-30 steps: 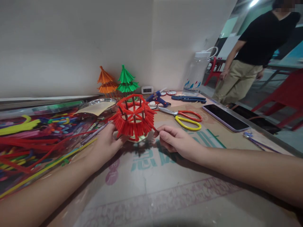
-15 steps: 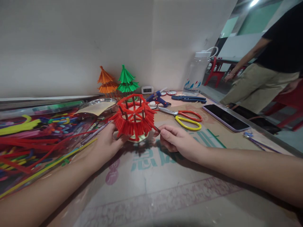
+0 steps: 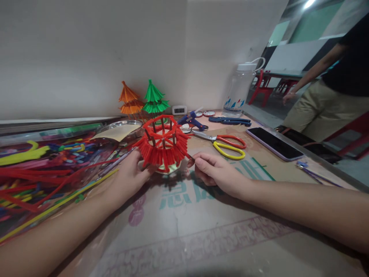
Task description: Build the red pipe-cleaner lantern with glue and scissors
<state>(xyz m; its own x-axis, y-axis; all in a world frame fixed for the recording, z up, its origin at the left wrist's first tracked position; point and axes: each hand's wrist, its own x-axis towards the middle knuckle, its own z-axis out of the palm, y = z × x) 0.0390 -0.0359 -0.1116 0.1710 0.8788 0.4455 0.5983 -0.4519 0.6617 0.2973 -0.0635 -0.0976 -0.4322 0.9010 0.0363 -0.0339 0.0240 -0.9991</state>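
A red pipe-cleaner pavilion model [image 3: 164,152] is held up over the tabletop, its ring frame on top and a skirt of short red pieces below. My left hand [image 3: 135,169] grips its lower left side, the fingertips partly hidden behind it. My right hand [image 3: 211,167] is closed in a pinch at the model's right edge, where a small dark tip shows between thumb and finger; I cannot make out what it is. Past the model stand an orange pagoda-like roof [image 3: 129,102] and a green one [image 3: 155,98].
Scissors [image 3: 227,144] with red and yellow handles lie behind my right hand. Beyond are a blue glue gun [image 3: 192,120], blue pliers-like tool [image 3: 229,121], water bottle [image 3: 238,90] and phone [image 3: 273,143]. Loose pipe cleaners [image 3: 25,181] fill the left side. A person [image 3: 325,84] stands at right.
My hands and the red model have stayed almost still. The person in the background has shifted to the right.
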